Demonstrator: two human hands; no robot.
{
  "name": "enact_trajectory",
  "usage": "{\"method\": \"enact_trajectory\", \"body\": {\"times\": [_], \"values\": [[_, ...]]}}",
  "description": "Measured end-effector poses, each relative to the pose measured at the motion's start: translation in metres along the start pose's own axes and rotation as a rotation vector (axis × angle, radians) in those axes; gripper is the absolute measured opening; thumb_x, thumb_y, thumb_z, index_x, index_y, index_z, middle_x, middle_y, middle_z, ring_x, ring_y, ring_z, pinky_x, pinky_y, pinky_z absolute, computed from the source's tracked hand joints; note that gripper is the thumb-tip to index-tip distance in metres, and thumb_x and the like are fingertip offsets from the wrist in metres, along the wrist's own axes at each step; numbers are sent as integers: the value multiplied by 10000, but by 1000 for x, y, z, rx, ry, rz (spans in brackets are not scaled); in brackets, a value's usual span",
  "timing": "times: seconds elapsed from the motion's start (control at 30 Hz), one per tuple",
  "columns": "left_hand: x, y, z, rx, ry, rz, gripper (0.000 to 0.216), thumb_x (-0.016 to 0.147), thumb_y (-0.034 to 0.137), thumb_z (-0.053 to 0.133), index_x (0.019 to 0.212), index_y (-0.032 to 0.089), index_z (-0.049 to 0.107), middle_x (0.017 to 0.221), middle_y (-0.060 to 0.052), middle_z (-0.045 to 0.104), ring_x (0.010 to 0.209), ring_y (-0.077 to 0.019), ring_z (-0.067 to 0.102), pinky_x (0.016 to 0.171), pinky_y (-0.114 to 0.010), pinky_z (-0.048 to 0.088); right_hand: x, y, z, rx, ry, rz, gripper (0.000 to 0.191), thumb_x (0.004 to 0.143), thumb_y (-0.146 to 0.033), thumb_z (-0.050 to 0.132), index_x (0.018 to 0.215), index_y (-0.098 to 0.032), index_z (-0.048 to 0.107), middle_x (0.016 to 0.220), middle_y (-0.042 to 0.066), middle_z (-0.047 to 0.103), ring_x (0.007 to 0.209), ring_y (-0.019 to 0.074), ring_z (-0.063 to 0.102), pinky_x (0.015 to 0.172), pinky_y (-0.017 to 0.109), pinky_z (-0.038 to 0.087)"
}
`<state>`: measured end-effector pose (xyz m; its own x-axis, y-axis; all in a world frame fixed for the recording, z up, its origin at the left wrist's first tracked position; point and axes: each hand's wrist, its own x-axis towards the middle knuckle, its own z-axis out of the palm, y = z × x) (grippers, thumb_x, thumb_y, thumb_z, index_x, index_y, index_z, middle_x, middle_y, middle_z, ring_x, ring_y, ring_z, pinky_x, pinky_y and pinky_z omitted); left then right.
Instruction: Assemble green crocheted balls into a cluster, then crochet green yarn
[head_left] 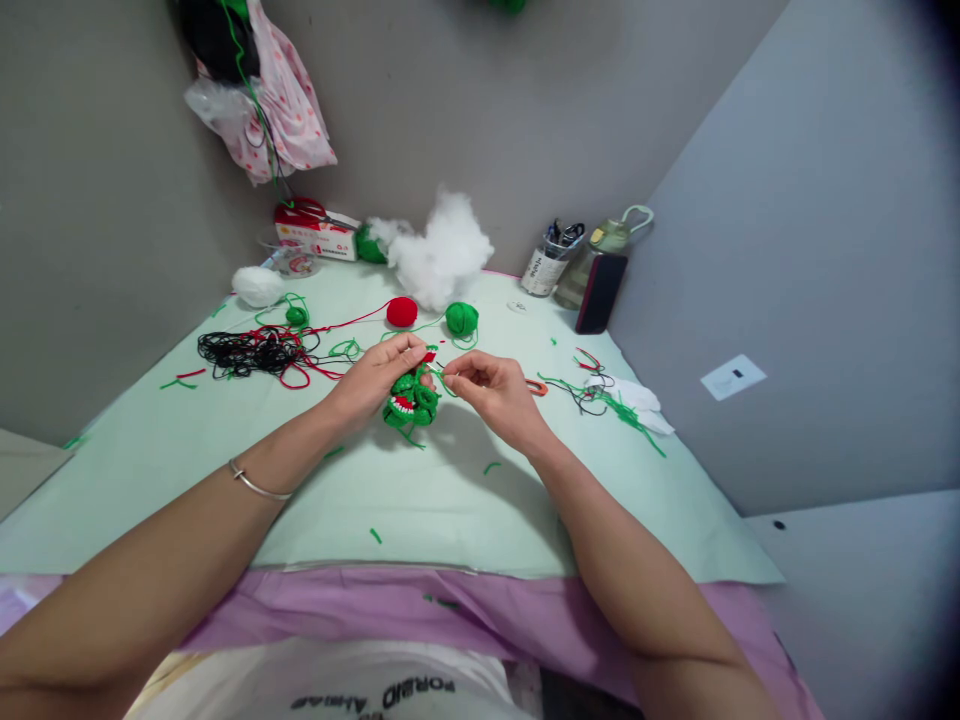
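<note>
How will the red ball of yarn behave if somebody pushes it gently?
The red ball would probably roll, since it looks round and rests on a flat table. It may unwind a little, because a red strand trails from it toward the black tangle. It is likely light and soft, as it appears to be wound yarn.

Bumpy, matt yarn piece (422,402)
</note>
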<state>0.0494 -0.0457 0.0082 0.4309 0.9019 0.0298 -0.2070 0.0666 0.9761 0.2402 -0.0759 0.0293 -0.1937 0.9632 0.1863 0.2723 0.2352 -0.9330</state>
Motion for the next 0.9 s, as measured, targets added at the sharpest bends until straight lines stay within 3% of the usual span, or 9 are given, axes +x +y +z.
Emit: {"method": "enact_trajectory", "body": {"times": [0.5,0.77,0.9], "values": [[0,2,1,-41,0,-8,310,877,459,697,876,197,532,689,10,673,558,-116,621,521,-203,485,2,2,-2,43,-5,-7,146,795,-306,707,801,-160,705,636,-23,567,590,99,443,554,262,325],[-3,10,5,-194,-104,-95,307,861,407,736,806,177,541,644,8,634,631,-142,655,608,-236,536,6,9,-2,236,-59,-33,202,756,-374,779,795,-187,714,726,4,656,663,125,549,645,282,441],[-3,13,1,-248,-154,-112,251,869,354,737,869,169,568,710,-11,674,679,-148,678,660,-250,560,7,10,-3,290,-39,-62,200,740,-366,802,774,-190,715,749,0,658,668,120,563,672,285,468]]}}
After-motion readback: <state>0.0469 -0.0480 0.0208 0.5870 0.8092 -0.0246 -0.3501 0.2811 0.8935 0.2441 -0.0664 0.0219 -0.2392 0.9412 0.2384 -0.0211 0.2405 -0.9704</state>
